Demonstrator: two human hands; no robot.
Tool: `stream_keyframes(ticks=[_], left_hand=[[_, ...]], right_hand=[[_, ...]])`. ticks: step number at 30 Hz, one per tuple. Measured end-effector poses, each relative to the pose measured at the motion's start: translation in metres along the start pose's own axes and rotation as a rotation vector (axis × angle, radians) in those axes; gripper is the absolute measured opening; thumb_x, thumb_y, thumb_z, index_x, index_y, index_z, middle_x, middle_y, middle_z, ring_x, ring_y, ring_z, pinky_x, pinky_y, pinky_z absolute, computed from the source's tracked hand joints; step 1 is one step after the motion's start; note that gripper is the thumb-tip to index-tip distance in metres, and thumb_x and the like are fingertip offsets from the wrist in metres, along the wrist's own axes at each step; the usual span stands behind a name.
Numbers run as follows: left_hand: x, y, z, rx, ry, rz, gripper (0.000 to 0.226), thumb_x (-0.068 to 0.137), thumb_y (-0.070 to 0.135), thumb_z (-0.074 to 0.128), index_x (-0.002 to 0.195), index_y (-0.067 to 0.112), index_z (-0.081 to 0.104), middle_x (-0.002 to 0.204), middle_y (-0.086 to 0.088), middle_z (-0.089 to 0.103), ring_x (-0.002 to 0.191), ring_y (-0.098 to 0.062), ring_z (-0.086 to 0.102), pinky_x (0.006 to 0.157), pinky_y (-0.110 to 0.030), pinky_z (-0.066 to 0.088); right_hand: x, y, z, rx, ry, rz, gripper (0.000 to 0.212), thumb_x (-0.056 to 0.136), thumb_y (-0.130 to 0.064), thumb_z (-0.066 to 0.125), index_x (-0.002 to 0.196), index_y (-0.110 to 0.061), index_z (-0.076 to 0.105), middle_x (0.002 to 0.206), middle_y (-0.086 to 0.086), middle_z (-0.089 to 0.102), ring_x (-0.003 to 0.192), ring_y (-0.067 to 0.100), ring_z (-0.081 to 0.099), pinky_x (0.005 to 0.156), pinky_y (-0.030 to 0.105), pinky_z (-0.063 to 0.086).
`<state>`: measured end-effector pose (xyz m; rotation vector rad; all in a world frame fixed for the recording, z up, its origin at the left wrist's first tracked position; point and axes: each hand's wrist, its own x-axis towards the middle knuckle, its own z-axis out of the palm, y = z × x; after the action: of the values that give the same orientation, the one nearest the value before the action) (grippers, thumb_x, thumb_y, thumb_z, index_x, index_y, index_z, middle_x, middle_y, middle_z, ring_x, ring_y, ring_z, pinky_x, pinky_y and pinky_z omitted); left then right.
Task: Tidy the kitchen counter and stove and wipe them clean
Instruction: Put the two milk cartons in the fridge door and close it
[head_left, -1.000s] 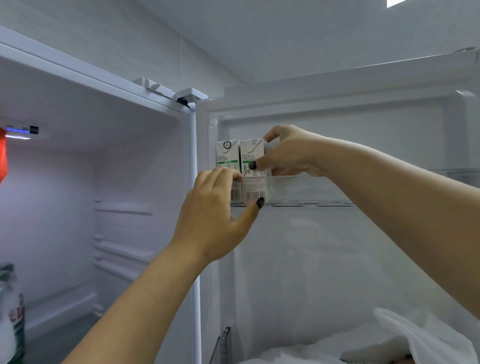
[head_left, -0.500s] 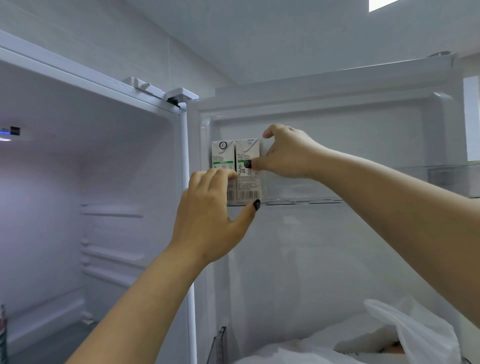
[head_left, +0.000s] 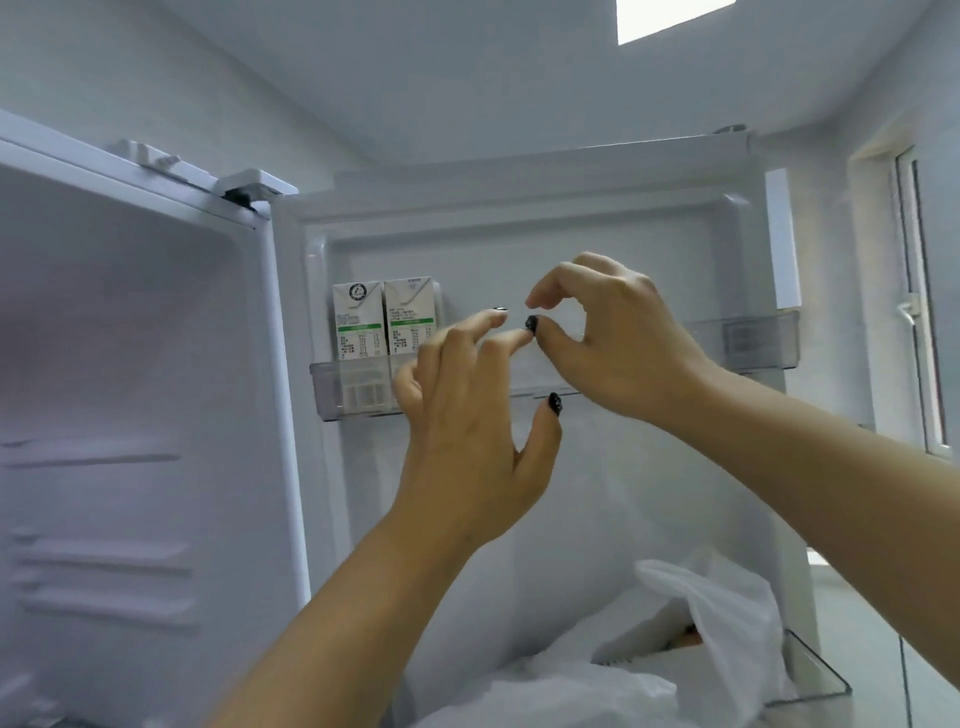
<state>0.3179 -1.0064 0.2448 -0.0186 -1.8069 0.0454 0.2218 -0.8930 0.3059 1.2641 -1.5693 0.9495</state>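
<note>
Our left hand and right hand hover loosely curled, each grip empty, near two milk cartons standing at the door shelf's left end. A careless knuckle could topple them.

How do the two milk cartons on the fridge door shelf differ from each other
The left carton shows a round dark logo near its top; the right carton shows none there. The left carton is in full view; the left hand covers the right carton's lower corner. Both are white with green bands, upright, side by side in the door shelf.
</note>
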Motion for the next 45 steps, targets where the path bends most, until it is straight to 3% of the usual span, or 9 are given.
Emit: stream_keyframes(ticks=[10,14,19,24,29,31,34,40,45], left_hand=[[0.004,0.053,0.039,-0.094,-0.076,-0.005,0.047,0.078,0.035,0.060,0.123,0.020,0.054,0.133,0.002,0.047,0.128,-0.016,0.033,0.098,-0.034,0.020],[0.016,0.075,0.059,-0.046,-0.080,0.015,0.048,0.077,0.035,0.060,0.122,0.021,0.055,0.132,0.003,0.047,0.127,-0.015,0.034,0.094,-0.026,0.013],[0.037,0.116,0.096,0.000,-0.052,0.030,0.048,0.077,0.033,0.059,0.123,0.019,0.056,0.130,0.003,0.051,0.126,-0.016,0.039,0.098,-0.028,0.016],[0.052,0.156,0.137,0.112,-0.051,-0.007,0.050,0.073,0.033,0.060,0.120,0.016,0.056,0.123,0.001,0.056,0.120,-0.020,0.048,0.103,-0.036,0.020],[0.055,0.175,0.148,0.286,-0.118,-0.103,0.049,0.077,0.037,0.054,0.123,0.020,0.053,0.116,0.005,0.059,0.117,-0.018,0.051,0.111,-0.047,0.017],[0.054,0.174,0.145,0.298,-0.120,-0.105,0.047,0.078,0.036,0.054,0.123,0.022,0.052,0.116,0.007,0.058,0.116,-0.016,0.051,0.111,-0.045,0.015],[0.053,0.183,0.137,0.334,-0.146,-0.127,0.048,0.078,0.036,0.054,0.124,0.025,0.052,0.119,0.009,0.058,0.118,-0.014,0.050,0.111,-0.043,0.015],[0.050,0.206,0.109,0.331,-0.174,-0.233,0.051,0.078,0.043,0.049,0.127,0.029,0.048,0.120,0.015,0.051,0.119,-0.006,0.045,0.110,-0.038,0.012],[0.040,0.226,0.067,0.313,-0.112,-0.302,0.044,0.078,0.041,0.049,0.121,0.029,0.049,0.112,0.016,0.051,0.110,0.001,0.043,0.103,-0.033,0.015]], right_hand=[[-0.039,0.071,-0.053,-0.186,0.021,0.088,0.016,0.087,-0.022,0.065,0.099,-0.012,0.070,0.105,0.006,0.060,0.106,0.028,0.054,0.089,0.046,0.045],[-0.043,0.105,-0.070,-0.157,0.049,0.101,0.014,0.087,-0.021,0.065,0.095,-0.011,0.070,0.103,0.006,0.060,0.104,0.028,0.053,0.089,0.046,0.044],[-0.044,0.152,-0.090,-0.091,0.045,0.038,0.018,0.088,-0.026,0.059,0.094,-0.013,0.070,0.101,0.006,0.060,0.100,0.026,0.056,0.085,0.040,0.046],[-0.044,0.194,-0.106,-0.014,-0.005,0.027,0.022,0.091,-0.027,0.060,0.109,-0.015,0.067,0.112,0.003,0.058,0.106,0.019,0.053,0.085,0.027,0.038],[-0.050,0.215,-0.110,0.095,-0.140,0.064,0.041,0.091,-0.030,0.060,0.129,-0.016,0.054,0.129,0.003,0.048,0.092,0.011,0.042,0.086,0.025,0.036],[-0.053,0.217,-0.106,0.140,-0.174,0.085,0.049,0.091,-0.031,0.060,0.136,-0.016,0.047,0.135,0.004,0.042,0.109,0.017,0.046,0.095,0.025,0.035],[-0.062,0.215,-0.101,0.238,-0.201,0.104,0.060,0.090,-0.031,0.059,0.144,-0.017,0.037,0.146,0.005,0.032,0.135,0.021,0.032,0.105,0.025,0.028],[-0.090,0.196,-0.099,0.290,-0.197,0.076,0.067,0.089,-0.036,0.060,0.147,-0.021,0.030,0.156,0.007,0.012,0.144,0.026,0.011,0.114,0.046,0.025],[-0.106,0.173,-0.124,0.325,-0.114,-0.033,0.067,0.088,-0.036,0.057,0.147,-0.017,0.032,0.155,0.012,0.020,0.143,0.029,0.015,0.111,0.045,0.025]])
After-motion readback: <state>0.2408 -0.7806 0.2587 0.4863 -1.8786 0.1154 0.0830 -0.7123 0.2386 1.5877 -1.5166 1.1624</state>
